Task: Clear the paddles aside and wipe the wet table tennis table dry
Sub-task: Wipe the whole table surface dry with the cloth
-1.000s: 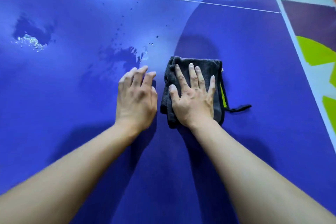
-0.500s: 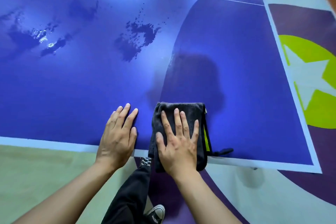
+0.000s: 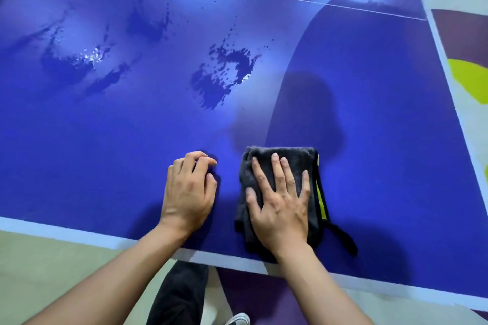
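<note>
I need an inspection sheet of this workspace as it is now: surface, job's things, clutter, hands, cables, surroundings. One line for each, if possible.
Surface: blue table is wet in the middle and on the left, with one puddle at the centre and a second puddle to the left; the right strip looks matte.
Job's things: dark grey cloth lies folded near the near edge, its strap on the table; no paddles in view.
Clutter: nothing seen.
Hands: right hand presses flat on the cloth; left hand rests on bare table, fingers loosely curled, holding nothing.
Cables: nothing seen.
Surroundings: patterned floor; trouser leg and shoe below the edge.
</note>
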Available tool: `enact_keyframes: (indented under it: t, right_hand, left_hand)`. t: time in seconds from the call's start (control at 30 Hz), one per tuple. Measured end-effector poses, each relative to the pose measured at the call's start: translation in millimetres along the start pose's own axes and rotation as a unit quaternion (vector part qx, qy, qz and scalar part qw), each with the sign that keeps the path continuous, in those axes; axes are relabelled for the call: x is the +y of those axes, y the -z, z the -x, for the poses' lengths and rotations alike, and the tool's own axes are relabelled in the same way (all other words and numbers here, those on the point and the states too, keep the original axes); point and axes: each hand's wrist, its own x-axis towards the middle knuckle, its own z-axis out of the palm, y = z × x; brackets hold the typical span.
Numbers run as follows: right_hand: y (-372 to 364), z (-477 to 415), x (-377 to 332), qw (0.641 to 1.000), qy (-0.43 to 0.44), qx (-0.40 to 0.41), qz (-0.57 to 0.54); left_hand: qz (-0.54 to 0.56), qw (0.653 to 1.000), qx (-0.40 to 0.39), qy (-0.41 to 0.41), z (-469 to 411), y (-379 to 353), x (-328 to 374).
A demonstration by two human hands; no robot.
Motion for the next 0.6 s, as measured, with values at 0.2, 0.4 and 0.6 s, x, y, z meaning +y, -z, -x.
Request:
enact_keyframes:
  t: [0.2,0.4,0.6]
  right_hand:
    - [-10.0,-141.4,7.8,0.998,-0.063,-0.014,-0.001]
    - [-10.6,-298.3,41.3,0.993,-0.117,-0.03,0.01]
    - [-17.3,-437.5,69.1,0.992,-0.119,-0.037,0.027]
  left_hand:
    - [-0.066,0.997,-0.037,-0.013,-99.0,-2.3,-36.0]
    - [-0.1,0.992,-0.068,-0.045,-243.6,-13.5,-76.7]
    - [-0.088,0.993,-0.052,-0.064,-322.0,-23.5,-107.4]
